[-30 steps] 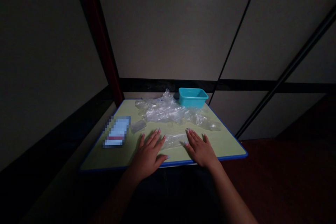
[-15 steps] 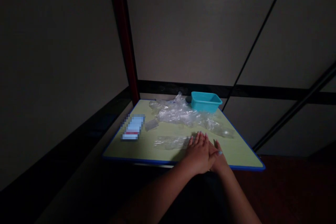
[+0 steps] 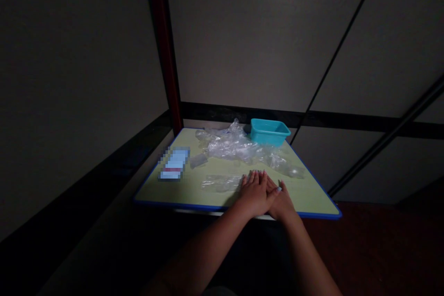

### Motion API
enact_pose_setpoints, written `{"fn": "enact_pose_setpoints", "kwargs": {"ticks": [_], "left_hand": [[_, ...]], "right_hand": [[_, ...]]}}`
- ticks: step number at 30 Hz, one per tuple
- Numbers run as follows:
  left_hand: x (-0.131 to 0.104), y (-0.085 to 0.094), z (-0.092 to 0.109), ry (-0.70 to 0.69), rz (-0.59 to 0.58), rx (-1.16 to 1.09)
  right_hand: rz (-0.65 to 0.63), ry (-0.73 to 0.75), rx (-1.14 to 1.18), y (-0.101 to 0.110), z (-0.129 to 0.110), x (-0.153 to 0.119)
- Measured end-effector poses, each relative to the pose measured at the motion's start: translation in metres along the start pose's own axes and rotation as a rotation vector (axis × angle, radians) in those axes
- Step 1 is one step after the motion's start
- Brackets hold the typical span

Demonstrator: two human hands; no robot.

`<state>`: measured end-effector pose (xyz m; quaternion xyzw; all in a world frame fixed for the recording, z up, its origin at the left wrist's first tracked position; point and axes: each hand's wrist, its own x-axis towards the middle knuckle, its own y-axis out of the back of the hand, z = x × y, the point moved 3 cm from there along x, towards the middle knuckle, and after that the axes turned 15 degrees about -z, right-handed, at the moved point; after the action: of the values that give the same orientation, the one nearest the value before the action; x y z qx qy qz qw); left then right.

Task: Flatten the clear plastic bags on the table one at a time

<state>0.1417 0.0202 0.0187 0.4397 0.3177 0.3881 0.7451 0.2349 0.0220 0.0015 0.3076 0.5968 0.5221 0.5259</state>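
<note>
A flat clear plastic bag (image 3: pixel 222 183) lies near the front of the table, its right end covered by my left hand (image 3: pixel 255 194). That hand is flat with its fingers stretched forward, and it partly overlaps my right hand (image 3: pixel 281 203). My right hand also lies flat, palm down, its thumb side partly hidden under the left. Neither hand grips anything; whether some plastic lies under the right palm cannot be seen. Beyond the hands spreads a crumpled heap of clear plastic bags (image 3: pixel 236 145).
A turquoise plastic basin (image 3: pixel 268 135) stands at the table's back right. On the left are a pixelated phone-like rectangle (image 3: pixel 175 164) and a small greyish piece (image 3: pixel 199 161). The yellow-green table (image 3: pixel 194 196) has a blue edge, with walls behind and to the left.
The view has shifted slightly. Both hands stay flat and overlapped, a little further left over the bag's right end. The other things on the table keep their places.
</note>
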Motion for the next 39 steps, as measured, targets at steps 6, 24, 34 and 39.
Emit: {"fn": "enact_pose_setpoints", "kwargs": {"ticks": [6,24,34,39], "left_hand": [[0.005,0.002,0.001,0.028,-0.05,0.025],[-0.007,0.0,-0.014,0.118,-0.031,0.058],[-0.012,0.001,-0.032,0.187,-0.018,0.104],[-0.023,0.007,-0.042,0.247,-0.022,0.1]], "right_hand": [[-0.006,-0.012,-0.005,0.001,0.0,0.0],[-0.027,-0.017,0.07,0.006,-0.003,-0.001],[0.029,-0.046,0.155,0.002,0.0,0.001],[0.038,-0.032,0.164,0.003,0.0,0.0]]}}
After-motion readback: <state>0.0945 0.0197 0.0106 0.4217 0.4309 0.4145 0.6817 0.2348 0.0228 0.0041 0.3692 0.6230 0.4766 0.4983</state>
